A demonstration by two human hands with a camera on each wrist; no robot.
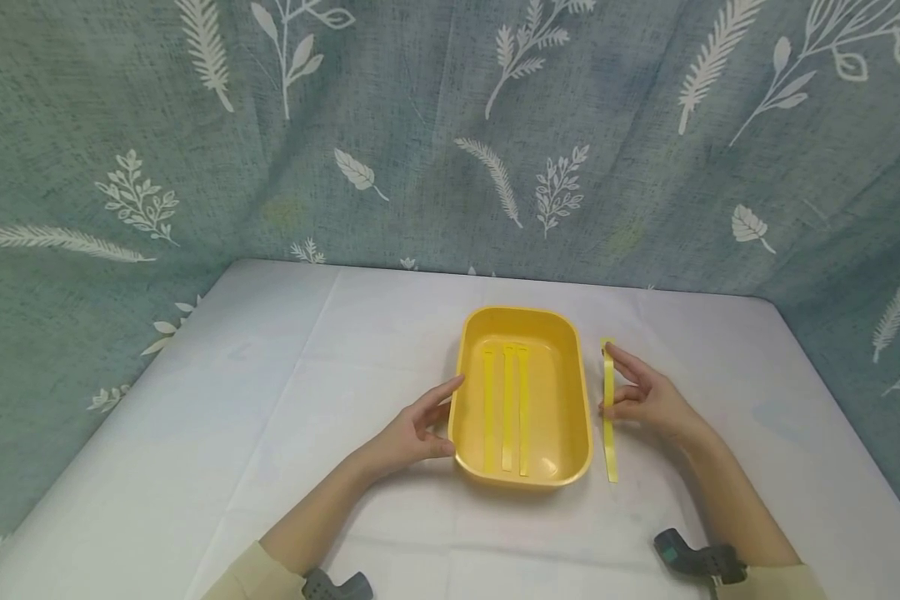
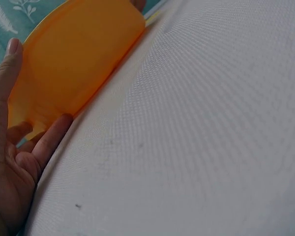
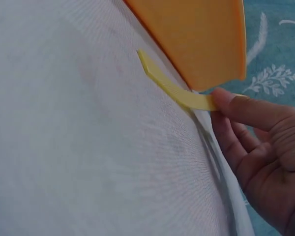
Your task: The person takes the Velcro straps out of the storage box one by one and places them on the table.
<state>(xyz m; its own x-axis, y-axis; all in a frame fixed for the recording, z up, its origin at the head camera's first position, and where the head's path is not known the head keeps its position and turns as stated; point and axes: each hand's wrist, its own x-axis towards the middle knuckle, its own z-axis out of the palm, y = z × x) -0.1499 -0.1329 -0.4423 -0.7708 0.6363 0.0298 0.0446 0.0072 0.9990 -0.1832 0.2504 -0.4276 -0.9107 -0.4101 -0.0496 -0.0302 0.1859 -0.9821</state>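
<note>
A yellow plastic tray [image 1: 558, 400] stands on the table with three flat yellow strips [image 1: 507, 417] lying lengthwise inside, each with a small wider head at its far end. My left hand [image 1: 412, 433] rests against the tray's left side, fingers spread along the wall and thumb at the near corner. Just right of the tray, my right hand [image 1: 648, 404] pinches another yellow strip [image 1: 610, 454] between thumb and fingers. In the right wrist view, this strip [image 3: 167, 86] bends, its free end over the white cloth.
White cloth [image 1: 330, 375] covers the table. A blue-green curtain [image 1: 420, 125] with white leaf prints hangs behind and along both sides. Dark wrist devices [image 1: 697, 558] sit near the sleeves at the front.
</note>
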